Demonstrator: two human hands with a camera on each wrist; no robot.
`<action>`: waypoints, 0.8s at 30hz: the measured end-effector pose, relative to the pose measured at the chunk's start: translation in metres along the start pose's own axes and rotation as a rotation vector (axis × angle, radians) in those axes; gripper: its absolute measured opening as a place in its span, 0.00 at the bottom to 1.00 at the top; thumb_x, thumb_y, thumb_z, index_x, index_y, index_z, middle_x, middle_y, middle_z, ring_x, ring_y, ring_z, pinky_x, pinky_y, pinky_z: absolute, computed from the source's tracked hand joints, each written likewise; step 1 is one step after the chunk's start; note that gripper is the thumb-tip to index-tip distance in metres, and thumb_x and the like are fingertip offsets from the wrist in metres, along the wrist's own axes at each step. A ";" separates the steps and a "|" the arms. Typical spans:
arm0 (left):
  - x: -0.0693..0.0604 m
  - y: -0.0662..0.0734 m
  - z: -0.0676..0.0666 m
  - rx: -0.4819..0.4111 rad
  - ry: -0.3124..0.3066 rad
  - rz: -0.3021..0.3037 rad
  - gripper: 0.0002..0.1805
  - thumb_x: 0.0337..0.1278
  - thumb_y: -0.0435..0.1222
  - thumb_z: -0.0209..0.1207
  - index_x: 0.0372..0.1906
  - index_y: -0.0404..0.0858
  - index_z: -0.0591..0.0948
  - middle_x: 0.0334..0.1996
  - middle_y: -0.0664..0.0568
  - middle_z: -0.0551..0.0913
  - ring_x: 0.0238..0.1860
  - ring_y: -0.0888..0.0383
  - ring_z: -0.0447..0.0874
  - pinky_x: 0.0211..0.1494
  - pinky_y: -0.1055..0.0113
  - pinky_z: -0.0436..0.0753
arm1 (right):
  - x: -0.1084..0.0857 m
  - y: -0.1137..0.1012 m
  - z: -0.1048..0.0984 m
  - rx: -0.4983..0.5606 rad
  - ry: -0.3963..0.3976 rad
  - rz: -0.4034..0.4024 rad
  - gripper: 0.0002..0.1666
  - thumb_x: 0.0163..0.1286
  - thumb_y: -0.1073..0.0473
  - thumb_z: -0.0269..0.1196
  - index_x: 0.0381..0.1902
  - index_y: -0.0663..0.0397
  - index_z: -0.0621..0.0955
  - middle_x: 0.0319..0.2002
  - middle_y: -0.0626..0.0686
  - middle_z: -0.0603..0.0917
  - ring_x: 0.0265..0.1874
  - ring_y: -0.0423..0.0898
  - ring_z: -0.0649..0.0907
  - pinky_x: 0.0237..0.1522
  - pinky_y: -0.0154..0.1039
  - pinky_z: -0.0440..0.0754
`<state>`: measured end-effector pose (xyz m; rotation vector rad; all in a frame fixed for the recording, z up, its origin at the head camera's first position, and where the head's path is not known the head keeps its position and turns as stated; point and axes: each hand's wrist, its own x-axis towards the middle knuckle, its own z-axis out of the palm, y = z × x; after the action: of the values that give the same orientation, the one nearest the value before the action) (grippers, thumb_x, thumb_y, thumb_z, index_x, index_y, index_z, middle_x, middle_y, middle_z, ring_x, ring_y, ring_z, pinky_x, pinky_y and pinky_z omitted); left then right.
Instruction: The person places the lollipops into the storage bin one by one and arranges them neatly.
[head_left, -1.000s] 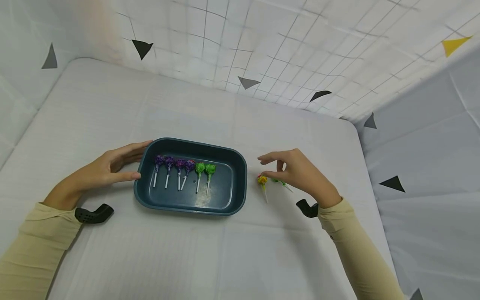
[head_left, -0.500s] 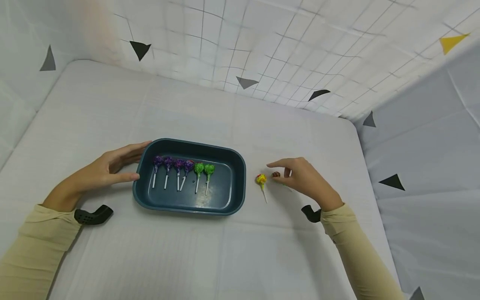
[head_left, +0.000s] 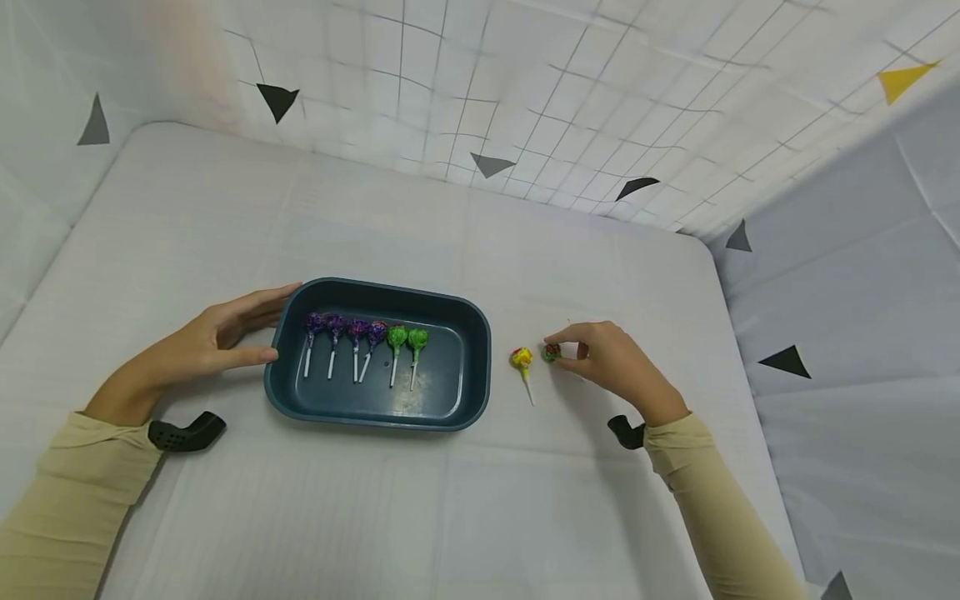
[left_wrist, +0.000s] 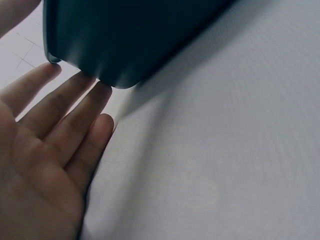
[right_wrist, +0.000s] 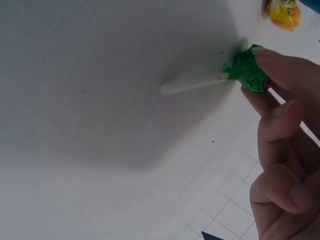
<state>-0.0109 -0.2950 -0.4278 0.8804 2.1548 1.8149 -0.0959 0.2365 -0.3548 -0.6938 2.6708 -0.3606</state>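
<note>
A dark teal tray [head_left: 360, 417] holds a row of several purple lollipops [head_left: 335, 323] and two green lollipops [head_left: 397, 336]. My left hand [head_left: 197, 340] rests against the tray's left end, its thumb and fingers extended; the left wrist view has the fingertips [left_wrist: 102, 90] at the tray wall. To the tray's right, my right hand [head_left: 618, 367] pinches a green-wrapped lollipop [right_wrist: 249, 70] by its head between thumb and finger. The white stick points away from the fingers in the right wrist view. A yellow lollipop [head_left: 521, 358] lies between that hand and the tray.
Everything stands on a white cloth-covered table [head_left: 360, 517]. Behind it rises a white wall sheet [head_left: 420, 100] with grid lines and dark triangles. Another hanging sheet [head_left: 862, 333] closes off the right side.
My right hand has moved right, away from the yellow lollipop, and has taken the green lollipop's head between thumb and finger. The left hand stays at the tray.
</note>
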 end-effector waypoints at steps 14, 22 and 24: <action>0.000 0.002 0.001 -0.005 0.000 0.001 0.46 0.59 0.13 0.58 0.81 0.28 0.55 0.82 0.55 0.60 0.77 0.70 0.64 0.75 0.82 0.65 | -0.001 0.006 0.006 0.046 0.053 0.065 0.11 0.63 0.56 0.76 0.44 0.44 0.91 0.40 0.47 0.92 0.24 0.43 0.76 0.23 0.35 0.74; -0.002 0.001 0.001 0.001 0.001 -0.006 0.46 0.59 0.13 0.59 0.81 0.29 0.55 0.82 0.57 0.60 0.77 0.71 0.64 0.74 0.83 0.65 | -0.001 0.007 0.009 0.050 0.074 0.070 0.12 0.65 0.52 0.75 0.45 0.45 0.91 0.41 0.48 0.93 0.23 0.42 0.76 0.22 0.35 0.73; -0.001 0.001 0.001 0.004 0.000 -0.004 0.46 0.59 0.13 0.58 0.81 0.29 0.55 0.82 0.56 0.60 0.77 0.71 0.64 0.74 0.83 0.65 | -0.001 0.007 0.009 0.050 0.074 0.071 0.13 0.65 0.51 0.75 0.46 0.45 0.91 0.41 0.49 0.93 0.23 0.42 0.76 0.22 0.35 0.73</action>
<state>-0.0090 -0.2950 -0.4268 0.8761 2.1593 1.8093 -0.0944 0.2415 -0.3654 -0.5803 2.7376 -0.4413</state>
